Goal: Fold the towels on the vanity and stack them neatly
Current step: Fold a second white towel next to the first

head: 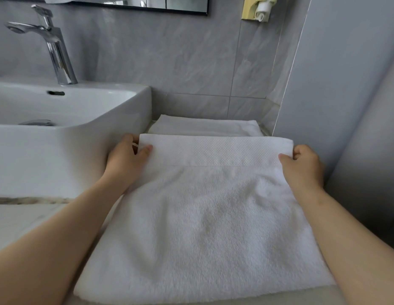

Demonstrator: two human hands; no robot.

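Head | left hand (125, 158) pinches towel (209, 221) corner | right hand (306, 167) pinches opposite corner

The near towel (205, 227) is plain white, with a band of small woven dots across its far end; the folded towel (205, 127) behind is white too. The basin (70, 150) is glossy white, the tap (57, 56) chrome. The wall tiles (169, 58) are grey with paler marbled streaks, the wall holder (249, 9) pale yellow, the tabletop (26, 213) pale with brownish veining
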